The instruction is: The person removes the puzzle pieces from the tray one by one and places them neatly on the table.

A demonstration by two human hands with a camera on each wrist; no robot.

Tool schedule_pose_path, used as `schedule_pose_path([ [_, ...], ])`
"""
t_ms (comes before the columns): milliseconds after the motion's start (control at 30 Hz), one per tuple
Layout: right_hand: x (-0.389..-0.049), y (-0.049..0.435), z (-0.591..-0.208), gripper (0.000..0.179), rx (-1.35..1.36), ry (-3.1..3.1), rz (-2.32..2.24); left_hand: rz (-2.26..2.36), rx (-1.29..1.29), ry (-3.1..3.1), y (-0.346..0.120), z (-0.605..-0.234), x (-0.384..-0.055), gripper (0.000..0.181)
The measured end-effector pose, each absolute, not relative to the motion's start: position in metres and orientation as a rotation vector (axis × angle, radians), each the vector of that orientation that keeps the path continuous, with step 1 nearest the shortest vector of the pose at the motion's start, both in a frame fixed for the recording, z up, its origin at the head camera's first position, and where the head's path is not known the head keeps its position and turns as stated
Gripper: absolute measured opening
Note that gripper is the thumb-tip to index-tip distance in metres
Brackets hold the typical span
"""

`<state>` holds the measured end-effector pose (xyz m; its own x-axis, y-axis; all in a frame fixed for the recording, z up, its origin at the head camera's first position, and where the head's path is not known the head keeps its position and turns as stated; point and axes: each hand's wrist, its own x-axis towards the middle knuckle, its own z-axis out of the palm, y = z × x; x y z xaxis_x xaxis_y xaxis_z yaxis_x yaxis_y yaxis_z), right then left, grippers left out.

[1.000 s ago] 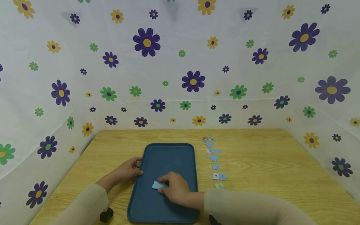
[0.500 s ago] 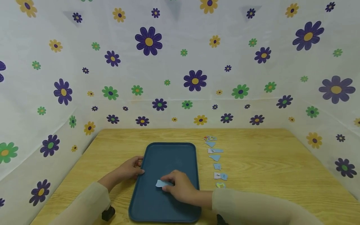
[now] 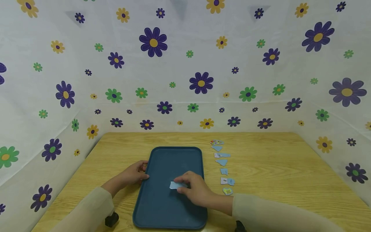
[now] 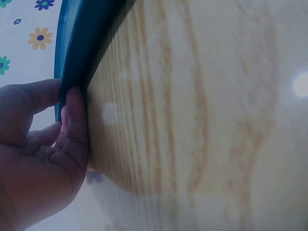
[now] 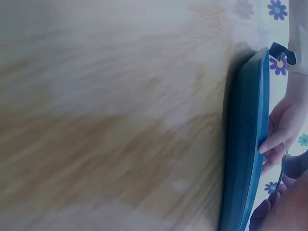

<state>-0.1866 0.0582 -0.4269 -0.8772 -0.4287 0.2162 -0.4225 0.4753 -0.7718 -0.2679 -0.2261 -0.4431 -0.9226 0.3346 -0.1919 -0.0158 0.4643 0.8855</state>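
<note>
My left hand [image 3: 134, 174] grips the left rim of a dark blue tray [image 3: 165, 161], thumb on top. In the left wrist view, its fingers curl under the rim. Over the middle of the tray, my right hand [image 3: 197, 190] pinches a flat, light blue puzzle piece [image 3: 175, 185] between thumb and fingers. The piece's left end sticks out; its right part is hidden by the fingers. In the right wrist view, the right hand [image 5: 291, 199] shows only at the lower right edge, near the tray's side.
Right of the tray, several flat puzzle pieces lie in a column on the wooden table [image 3: 269, 167], among them a blue triangular piece [image 3: 222, 162] and a yellow-and-blue piece [image 3: 227, 191]. Flower-printed cloth [image 3: 174, 71] walls in the back and sides.
My right hand has moved to the right and a little farther back over the tray, carrying the light blue puzzle piece. The left hand keeps its grip on the rim.
</note>
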Motion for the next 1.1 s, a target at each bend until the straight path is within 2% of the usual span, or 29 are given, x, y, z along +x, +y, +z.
schedule_pose_path([
  [1100, -0.166, 0.171, -0.427, 0.022, -0.739, 2.821, -1.388, 1.435, 0.254, 2.403, -0.225, -0.446, -0.268, 0.063],
])
